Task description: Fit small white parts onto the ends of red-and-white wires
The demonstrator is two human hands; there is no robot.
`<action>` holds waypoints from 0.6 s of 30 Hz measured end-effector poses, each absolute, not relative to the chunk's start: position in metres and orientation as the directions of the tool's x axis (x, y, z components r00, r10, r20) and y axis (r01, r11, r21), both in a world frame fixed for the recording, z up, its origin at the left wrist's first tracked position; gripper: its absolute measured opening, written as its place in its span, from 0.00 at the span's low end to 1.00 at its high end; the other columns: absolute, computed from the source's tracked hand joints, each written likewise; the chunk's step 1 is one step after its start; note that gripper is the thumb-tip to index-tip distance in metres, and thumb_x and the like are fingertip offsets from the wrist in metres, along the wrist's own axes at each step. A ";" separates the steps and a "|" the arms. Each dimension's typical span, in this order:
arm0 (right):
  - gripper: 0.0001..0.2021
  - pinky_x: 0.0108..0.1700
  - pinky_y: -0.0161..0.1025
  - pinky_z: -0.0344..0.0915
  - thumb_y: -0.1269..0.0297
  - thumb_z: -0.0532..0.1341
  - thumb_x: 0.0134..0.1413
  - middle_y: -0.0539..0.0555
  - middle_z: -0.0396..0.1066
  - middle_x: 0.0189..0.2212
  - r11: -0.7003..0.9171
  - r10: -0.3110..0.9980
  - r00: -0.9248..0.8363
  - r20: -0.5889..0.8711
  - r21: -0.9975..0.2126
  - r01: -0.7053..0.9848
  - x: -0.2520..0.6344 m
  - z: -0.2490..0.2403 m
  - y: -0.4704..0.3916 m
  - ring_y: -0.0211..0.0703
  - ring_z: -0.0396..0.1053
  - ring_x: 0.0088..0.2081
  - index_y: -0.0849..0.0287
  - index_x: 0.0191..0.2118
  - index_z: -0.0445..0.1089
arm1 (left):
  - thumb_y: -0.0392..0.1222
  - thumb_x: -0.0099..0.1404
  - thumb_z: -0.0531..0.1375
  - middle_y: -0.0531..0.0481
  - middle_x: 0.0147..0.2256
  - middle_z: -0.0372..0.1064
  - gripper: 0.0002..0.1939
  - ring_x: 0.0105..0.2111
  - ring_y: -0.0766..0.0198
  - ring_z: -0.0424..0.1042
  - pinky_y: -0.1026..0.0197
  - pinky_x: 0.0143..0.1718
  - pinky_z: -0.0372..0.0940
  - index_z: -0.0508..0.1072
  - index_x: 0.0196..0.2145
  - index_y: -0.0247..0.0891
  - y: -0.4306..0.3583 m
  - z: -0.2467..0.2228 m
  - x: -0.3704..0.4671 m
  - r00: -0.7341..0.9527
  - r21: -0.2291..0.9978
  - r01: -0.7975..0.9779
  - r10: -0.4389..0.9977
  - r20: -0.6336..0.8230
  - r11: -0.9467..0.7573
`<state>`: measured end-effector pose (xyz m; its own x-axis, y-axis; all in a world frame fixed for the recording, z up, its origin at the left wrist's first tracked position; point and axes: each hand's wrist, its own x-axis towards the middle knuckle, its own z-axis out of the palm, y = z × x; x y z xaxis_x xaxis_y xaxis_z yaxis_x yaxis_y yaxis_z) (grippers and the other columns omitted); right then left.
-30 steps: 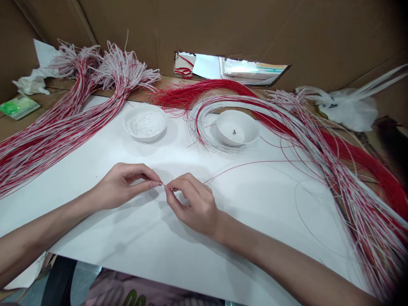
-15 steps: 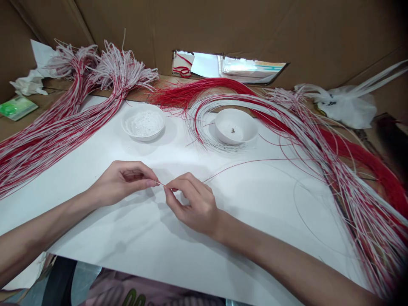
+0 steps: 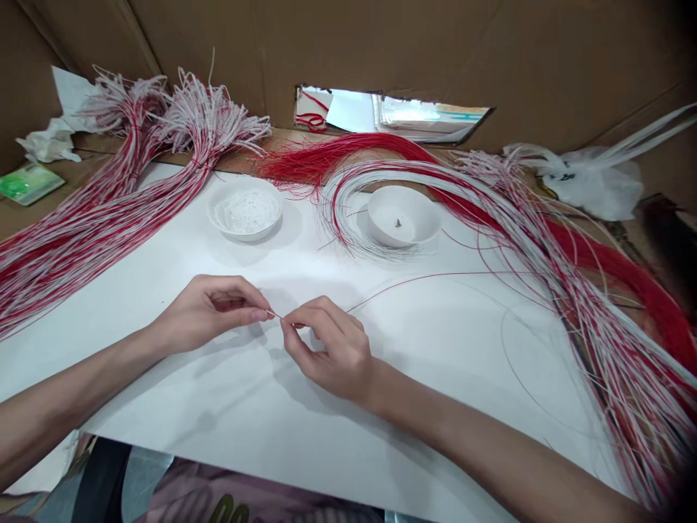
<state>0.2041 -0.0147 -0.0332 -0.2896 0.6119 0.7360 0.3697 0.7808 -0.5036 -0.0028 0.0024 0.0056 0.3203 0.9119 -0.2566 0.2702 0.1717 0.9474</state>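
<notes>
My left hand (image 3: 218, 312) is closed in a pinch, thumb against forefinger, at the pale tip of a thin red wire (image 3: 419, 277). Just to its right, my right hand (image 3: 332, 349) pinches the same wire between thumb and forefinger. A short stretch bridges the small gap between the two pinches; whether the pale part is a separate small piece is too fine to tell. Beyond the right hand the wire curves to the right over the white tabletop (image 3: 435, 443). Both hands hover low over that surface, in front of two white bowls.
One bowl (image 3: 245, 234) holds small whitish bits; the other bowl (image 3: 403, 236) has a dark speck inside. Bundled red and white wires (image 3: 136, 196) lie at left, more wires (image 3: 599, 312) at right. A plastic bag (image 3: 599, 181) sits by the cardboard wall (image 3: 218, 36).
Almost nothing differs. Both hands keep their pinch on the wire, with only a very slight shift at the fingertips.
</notes>
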 end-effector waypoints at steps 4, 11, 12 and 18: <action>0.08 0.27 0.31 0.66 0.77 0.60 0.55 0.48 0.70 0.26 0.785 0.604 -0.292 0.741 -0.493 0.374 0.204 -0.033 -0.015 0.34 0.67 0.28 0.57 0.36 0.64 | 0.42 0.56 0.69 0.52 0.31 0.78 0.06 0.32 0.67 0.76 0.67 0.36 0.71 0.79 0.31 0.39 0.002 0.006 -0.003 0.321 0.950 0.254 0.910 -0.261 0.183; 0.10 0.28 0.32 0.67 0.79 0.61 0.53 0.49 0.70 0.26 0.793 0.596 -0.292 0.748 -0.489 0.364 0.204 -0.032 -0.015 0.34 0.67 0.28 0.58 0.37 0.64 | 0.41 0.56 0.69 0.52 0.31 0.78 0.05 0.33 0.67 0.77 0.68 0.36 0.71 0.79 0.32 0.39 0.001 0.005 -0.005 0.331 0.961 0.214 0.912 -0.243 0.178; 0.09 0.28 0.32 0.67 0.79 0.61 0.53 0.49 0.70 0.26 0.791 0.598 -0.293 0.746 -0.490 0.366 0.204 -0.032 -0.015 0.34 0.67 0.28 0.58 0.36 0.64 | 0.41 0.56 0.69 0.52 0.31 0.78 0.05 0.33 0.67 0.77 0.68 0.36 0.71 0.79 0.32 0.39 0.001 0.005 -0.005 0.335 0.962 0.210 0.911 -0.240 0.176; 0.10 0.27 0.32 0.66 0.79 0.61 0.53 0.49 0.70 0.26 0.794 0.596 -0.301 0.744 -0.490 0.361 0.204 -0.033 -0.015 0.34 0.67 0.28 0.57 0.37 0.65 | 0.41 0.57 0.68 0.52 0.31 0.79 0.04 0.33 0.67 0.78 0.69 0.36 0.71 0.79 0.32 0.40 0.002 0.005 -0.004 0.353 0.966 0.204 0.908 -0.224 0.159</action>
<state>0.2044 -0.0153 -0.0326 -0.3013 0.5963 0.7441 0.3609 0.7936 -0.4898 -0.0039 0.0022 0.0054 0.3534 0.9083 -0.2238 0.2036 0.1588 0.9661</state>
